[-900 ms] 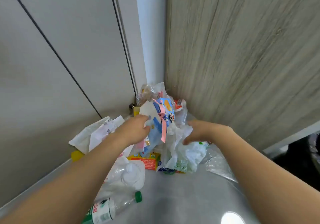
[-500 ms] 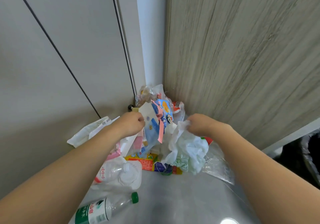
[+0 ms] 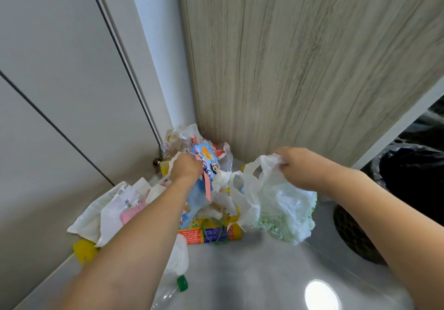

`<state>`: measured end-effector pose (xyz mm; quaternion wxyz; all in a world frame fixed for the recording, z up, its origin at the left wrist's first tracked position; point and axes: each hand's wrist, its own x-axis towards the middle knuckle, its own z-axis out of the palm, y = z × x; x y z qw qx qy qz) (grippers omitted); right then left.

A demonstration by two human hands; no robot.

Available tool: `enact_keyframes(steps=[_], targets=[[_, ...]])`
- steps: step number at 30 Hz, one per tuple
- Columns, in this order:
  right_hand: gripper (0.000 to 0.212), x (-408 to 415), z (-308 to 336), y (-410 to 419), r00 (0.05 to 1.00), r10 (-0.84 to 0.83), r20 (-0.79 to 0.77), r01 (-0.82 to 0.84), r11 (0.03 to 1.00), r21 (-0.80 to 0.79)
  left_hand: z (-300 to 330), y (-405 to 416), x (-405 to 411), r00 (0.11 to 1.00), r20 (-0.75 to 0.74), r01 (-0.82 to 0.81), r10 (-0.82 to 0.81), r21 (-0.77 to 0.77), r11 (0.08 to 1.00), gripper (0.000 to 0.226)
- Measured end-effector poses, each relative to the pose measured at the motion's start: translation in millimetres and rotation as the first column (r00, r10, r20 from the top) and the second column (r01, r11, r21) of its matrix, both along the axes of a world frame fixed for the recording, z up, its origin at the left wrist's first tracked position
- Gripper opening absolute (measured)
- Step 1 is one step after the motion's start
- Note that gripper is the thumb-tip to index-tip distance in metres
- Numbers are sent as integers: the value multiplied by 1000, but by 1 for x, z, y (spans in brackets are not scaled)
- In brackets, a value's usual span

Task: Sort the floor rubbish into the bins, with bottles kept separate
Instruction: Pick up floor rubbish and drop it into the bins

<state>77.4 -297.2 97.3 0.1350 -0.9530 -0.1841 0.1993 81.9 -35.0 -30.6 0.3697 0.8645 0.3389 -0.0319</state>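
At the near left a bottle (image 3: 171, 291) lies on the floor (image 3: 252, 273) beside the left forearm, green cap pointing right – untouched. The left hand (image 3: 186, 169) has its fingers curled on a blue wrapper (image 3: 204, 165) in the corner pile. The right hand (image 3: 296, 165) grips a white bag (image 3: 276, 204), which hangs clear of the pile – the black-lined bin (image 3: 408, 189) stands just to its right, so that hand looks nearer for the drop.

Two bare forearms, left hand (image 3: 186, 169), right hand (image 3: 296, 163), no sleeves visible
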Motion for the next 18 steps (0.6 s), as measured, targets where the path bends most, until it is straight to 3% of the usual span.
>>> enact_keyframes(steps=[4,9,12,18], targets=[[19,7,5,-6,999,-30,20,30,999,35,10,-6,8,987,151,-18,63,-278,960,17],[16,15,27,-16,995,-93,39,89,992,92,60,-13,6,955,235,7,182,-630,777,22],[22,18,50,-30,988,-143,52,134,980,149,100,-27,-2,938,295,91,182,-717,691,23],[25,12,88,-61,979,-203,13,198,966,165,183,-76,-21,880,451,277,147,-741,612,25]])
